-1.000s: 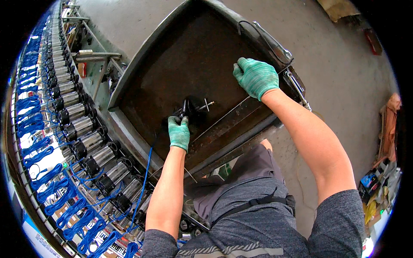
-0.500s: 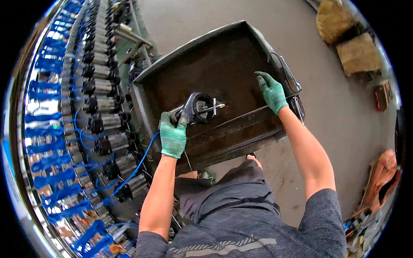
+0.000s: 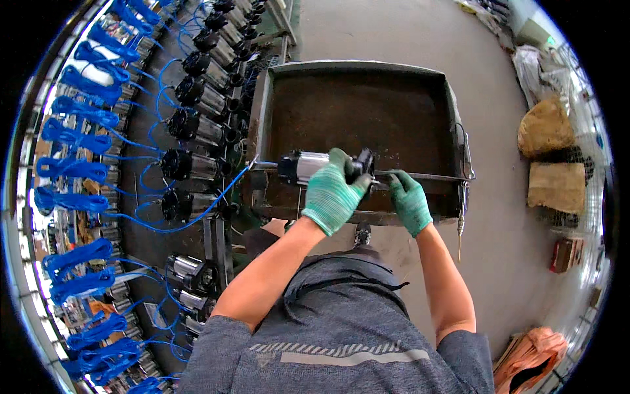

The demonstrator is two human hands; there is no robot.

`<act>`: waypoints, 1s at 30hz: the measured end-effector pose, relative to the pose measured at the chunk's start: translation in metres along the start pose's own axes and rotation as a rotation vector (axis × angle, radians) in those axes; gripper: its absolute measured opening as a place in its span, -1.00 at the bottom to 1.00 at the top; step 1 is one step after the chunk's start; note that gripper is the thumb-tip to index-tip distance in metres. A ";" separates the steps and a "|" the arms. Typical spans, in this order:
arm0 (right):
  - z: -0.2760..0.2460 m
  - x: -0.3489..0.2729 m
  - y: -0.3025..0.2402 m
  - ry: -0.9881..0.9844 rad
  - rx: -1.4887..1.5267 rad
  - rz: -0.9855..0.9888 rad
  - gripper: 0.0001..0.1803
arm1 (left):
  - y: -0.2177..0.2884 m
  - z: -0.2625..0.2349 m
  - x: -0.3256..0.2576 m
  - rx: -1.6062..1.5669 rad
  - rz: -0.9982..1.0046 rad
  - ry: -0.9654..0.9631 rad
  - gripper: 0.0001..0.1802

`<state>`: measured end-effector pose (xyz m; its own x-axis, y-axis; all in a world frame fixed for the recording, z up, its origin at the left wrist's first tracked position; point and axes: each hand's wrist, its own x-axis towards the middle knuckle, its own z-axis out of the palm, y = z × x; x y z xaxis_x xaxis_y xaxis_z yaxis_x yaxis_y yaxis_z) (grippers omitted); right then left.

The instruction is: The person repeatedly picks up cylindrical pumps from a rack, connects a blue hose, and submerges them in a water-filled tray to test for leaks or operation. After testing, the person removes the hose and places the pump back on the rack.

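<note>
My left hand (image 3: 336,192), in a green knit glove, is wrapped round a pump-like motor unit (image 3: 308,167) with a silver cylindrical body and black ends. The unit lies sideways above the near part of a dark metal trough (image 3: 354,64). A blue cable (image 3: 226,189) runs from its left end. At its right end my gloved right hand (image 3: 409,202) is closed, fingertips pressed together beside the black end. What those fingers hold, if anything, is hidden. A metal bar (image 3: 433,176) crosses the trough just beyond my right hand.
Rows of similar silver-and-black motors (image 3: 197,128) stand at the left, with bundled blue cables (image 3: 75,138) beside them. A hose with a thin brass-coloured tip (image 3: 459,243) hangs at the trough's right side. Brown sacks (image 3: 556,187) and a red box (image 3: 566,255) are at the right.
The unit has turned from showing its round open end to lying sideways. My right hand has come down from the trough's right side to its end and closed. The view has rotated.
</note>
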<state>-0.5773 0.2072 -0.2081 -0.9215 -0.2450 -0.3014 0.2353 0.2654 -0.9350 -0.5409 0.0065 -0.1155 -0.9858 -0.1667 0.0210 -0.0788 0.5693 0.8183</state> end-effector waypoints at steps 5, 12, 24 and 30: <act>-0.003 -0.021 0.035 -0.143 0.259 0.161 -0.72 | -0.004 0.021 -0.025 0.025 -0.133 -0.106 -0.55; -0.011 -0.020 0.070 -0.191 0.365 0.295 -0.69 | -0.014 0.048 -0.043 0.038 -0.169 -0.146 -0.55; -0.016 -0.009 0.086 -0.247 0.127 0.238 -0.68 | -0.087 -0.007 -0.042 0.072 -0.040 -0.308 -0.60; 0.003 -0.011 0.042 0.210 -0.611 -0.444 -0.74 | -0.194 -0.125 -0.040 0.871 0.035 -0.338 -0.30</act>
<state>-0.5567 0.2178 -0.2447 -0.9430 -0.2832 0.1750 -0.3245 0.6648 -0.6728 -0.4675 -0.1980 -0.2032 -0.9698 0.0265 -0.2424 0.0026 0.9951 0.0984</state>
